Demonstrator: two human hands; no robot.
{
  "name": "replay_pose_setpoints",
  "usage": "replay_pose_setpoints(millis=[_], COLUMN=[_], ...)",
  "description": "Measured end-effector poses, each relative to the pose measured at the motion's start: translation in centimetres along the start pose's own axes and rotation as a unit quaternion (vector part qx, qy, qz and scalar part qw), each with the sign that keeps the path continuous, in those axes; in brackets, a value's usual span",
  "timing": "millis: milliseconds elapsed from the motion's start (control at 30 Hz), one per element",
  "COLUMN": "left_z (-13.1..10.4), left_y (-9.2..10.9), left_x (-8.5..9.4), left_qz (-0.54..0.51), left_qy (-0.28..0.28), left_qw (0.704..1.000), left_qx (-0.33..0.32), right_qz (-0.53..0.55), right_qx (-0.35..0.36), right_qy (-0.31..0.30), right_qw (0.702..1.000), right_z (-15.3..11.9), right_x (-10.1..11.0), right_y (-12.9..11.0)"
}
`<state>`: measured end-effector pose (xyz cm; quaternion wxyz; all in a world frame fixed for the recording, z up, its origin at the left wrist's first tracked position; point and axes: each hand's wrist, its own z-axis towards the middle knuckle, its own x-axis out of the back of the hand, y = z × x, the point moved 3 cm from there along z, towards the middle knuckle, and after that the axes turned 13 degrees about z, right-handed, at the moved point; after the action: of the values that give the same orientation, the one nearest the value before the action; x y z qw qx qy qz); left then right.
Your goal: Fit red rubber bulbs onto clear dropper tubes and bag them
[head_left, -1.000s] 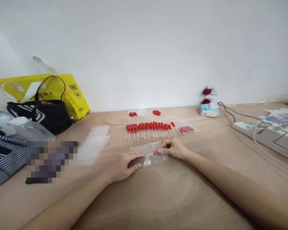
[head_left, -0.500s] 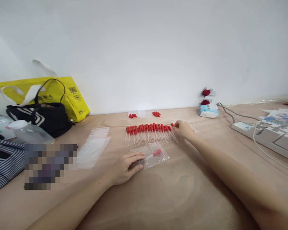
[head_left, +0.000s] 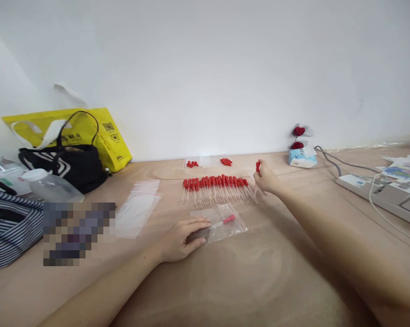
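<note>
Several clear droppers with red bulbs (head_left: 216, 181) lie side by side in a row on the wooden table. In front of them is a clear zip bag (head_left: 237, 225) with one red-bulbed dropper (head_left: 229, 219) in it. My left hand (head_left: 184, 238) rests on the left end of that bag, fingers apart. At the right end of the row, my right hand (head_left: 266, 177) pinches a dropper (head_left: 258, 167) just below its red bulb, holding it roughly upright above the table.
Flat clear bags (head_left: 136, 211) lie on the left, near a yellow bag (head_left: 118, 147), a black bag (head_left: 78, 168) and a plastic bottle (head_left: 55, 188). Bagged red pieces (head_left: 226, 161) lie near the wall. A power strip (head_left: 378, 193) and a blue packet (head_left: 303, 158) are on the right.
My right hand has lifted a dropper from the right end of the row. My left hand stays on the bag. The view has shifted slightly.
</note>
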<state>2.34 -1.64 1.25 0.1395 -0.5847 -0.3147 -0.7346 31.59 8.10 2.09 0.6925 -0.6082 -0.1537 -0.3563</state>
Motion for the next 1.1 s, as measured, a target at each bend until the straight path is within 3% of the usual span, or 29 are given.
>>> replay_pose_setpoints(millis=[67, 167, 300, 467, 567, 700, 833, 900, 967, 1100], left_z=[0.0, 0.1, 0.0, 0.0, 0.0, 0.1, 0.1, 0.1, 0.1, 0.1], left_y=[0.2, 0.3, 0.1, -0.1, -0.1, 0.2, 0.3, 0.3, 0.2, 0.3], left_x=[0.0, -0.1, -0.2, -0.3, -0.3, -0.1, 0.0, 0.0, -0.1, 0.0], left_qz=[-0.002, -0.001, 0.009, 0.007, 0.0, 0.001, 0.018, 0.025, 0.03, 0.034], left_qy=[-0.006, -0.01, -0.009, -0.013, -0.012, -0.008, -0.011, -0.013, -0.013, -0.013], left_qw=[1.0, 1.0, 1.0, 1.0, 1.0, 1.0, 1.0, 1.0, 0.999, 0.999], left_qx=[-0.008, -0.02, -0.025, -0.019, -0.018, -0.013, -0.01, -0.006, -0.003, -0.006], right_qz=[0.153, 0.313, 0.374, 0.439, 0.484, 0.528, 0.562, 0.535, 0.476, 0.336], right_qx=[0.033, 0.017, -0.014, -0.034, -0.046, -0.071, -0.087, -0.066, -0.028, 0.092], right_qy=[-0.023, -0.047, -0.048, -0.001, -0.003, -0.029, -0.111, -0.151, -0.182, -0.206], right_qw=[0.987, 0.949, 0.926, 0.898, 0.874, 0.846, 0.815, 0.828, 0.86, 0.915], right_z=[-2.0, -5.5, -8.3, -8.2, -8.3, -9.1, -10.0, -10.2, -10.3, -10.2], right_x=[0.3, -0.6, -2.3, -2.6, -2.8, -3.4, -4.2, -4.3, -4.2, -3.8], right_y=[-0.1, 0.3, 0.6, 0.2, -0.2, -0.6, -0.9, -1.0, -1.1, -1.5])
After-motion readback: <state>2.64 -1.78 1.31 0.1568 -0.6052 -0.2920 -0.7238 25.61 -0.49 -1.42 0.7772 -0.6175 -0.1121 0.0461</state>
